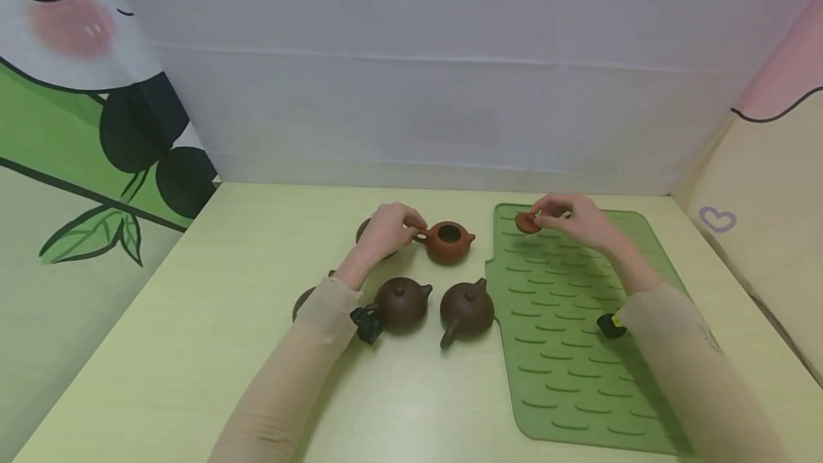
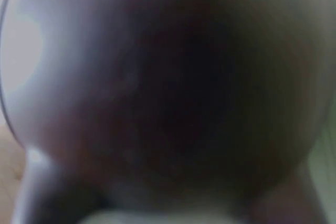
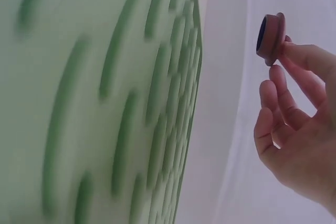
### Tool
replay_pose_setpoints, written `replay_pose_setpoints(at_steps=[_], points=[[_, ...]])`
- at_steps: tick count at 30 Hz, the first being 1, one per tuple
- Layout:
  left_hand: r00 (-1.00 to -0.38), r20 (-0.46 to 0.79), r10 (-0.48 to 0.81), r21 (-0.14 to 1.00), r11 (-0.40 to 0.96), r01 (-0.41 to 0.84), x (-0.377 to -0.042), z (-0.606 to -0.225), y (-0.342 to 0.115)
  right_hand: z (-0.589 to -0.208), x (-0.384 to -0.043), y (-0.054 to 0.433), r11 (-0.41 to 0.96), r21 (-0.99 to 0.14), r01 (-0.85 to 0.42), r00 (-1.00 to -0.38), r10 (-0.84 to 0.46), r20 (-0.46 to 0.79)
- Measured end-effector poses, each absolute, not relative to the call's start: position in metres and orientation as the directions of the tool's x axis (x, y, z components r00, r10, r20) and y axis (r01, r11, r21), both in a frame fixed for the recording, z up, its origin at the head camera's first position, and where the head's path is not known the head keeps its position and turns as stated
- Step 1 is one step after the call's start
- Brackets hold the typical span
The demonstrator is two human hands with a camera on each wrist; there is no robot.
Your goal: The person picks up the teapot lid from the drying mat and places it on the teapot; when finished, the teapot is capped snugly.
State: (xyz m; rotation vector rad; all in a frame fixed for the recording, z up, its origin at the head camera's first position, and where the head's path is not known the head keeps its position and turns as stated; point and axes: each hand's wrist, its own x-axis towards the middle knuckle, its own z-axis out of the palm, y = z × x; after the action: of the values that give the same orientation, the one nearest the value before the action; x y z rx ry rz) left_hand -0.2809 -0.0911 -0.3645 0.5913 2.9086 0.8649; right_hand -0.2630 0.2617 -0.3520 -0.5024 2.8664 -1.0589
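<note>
My left hand [image 1: 388, 227] pinches the handle of a reddish-brown clay teapot [image 1: 449, 252], which stands lidless with its dark round opening facing up and its spout to the right. Over the far end of a green ridged mat [image 1: 546, 377], my right hand [image 1: 575, 218] holds the small teapot lid [image 1: 528, 223] between thumb and finger. In the right wrist view the lid [image 3: 273, 38] is tilted on edge, gripped by its knob, apart from the mat. A blurred dark rounded surface [image 2: 173, 87] fills the left wrist view.
Two dark brown lidded teapots [image 1: 401, 304] [image 1: 468, 309] stand nearer on the pale table [image 1: 161, 349]. Another dark pot [image 1: 302, 302] is partly behind my left sleeve, and one more [image 1: 363, 229] behind my left hand. A pale cloth wall [image 1: 418, 113] rises at the back.
</note>
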Motion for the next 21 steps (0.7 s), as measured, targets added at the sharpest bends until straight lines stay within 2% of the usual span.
replay_pose_setpoints(at_steps=[6,21], points=[[-0.926,0.062,0.372,0.532,0.773,0.346,-0.281,-0.364,-0.093,-0.356,-0.272,0.23,0.661,-0.671,-0.337,-0.93,-0.344,0.128],[-0.932,0.052,0.359,0.525,0.784,0.331,-0.279,-0.363,-0.093,-0.372,-0.278,0.167,0.588,-0.693,-0.417,-0.907,-0.314,0.28]])
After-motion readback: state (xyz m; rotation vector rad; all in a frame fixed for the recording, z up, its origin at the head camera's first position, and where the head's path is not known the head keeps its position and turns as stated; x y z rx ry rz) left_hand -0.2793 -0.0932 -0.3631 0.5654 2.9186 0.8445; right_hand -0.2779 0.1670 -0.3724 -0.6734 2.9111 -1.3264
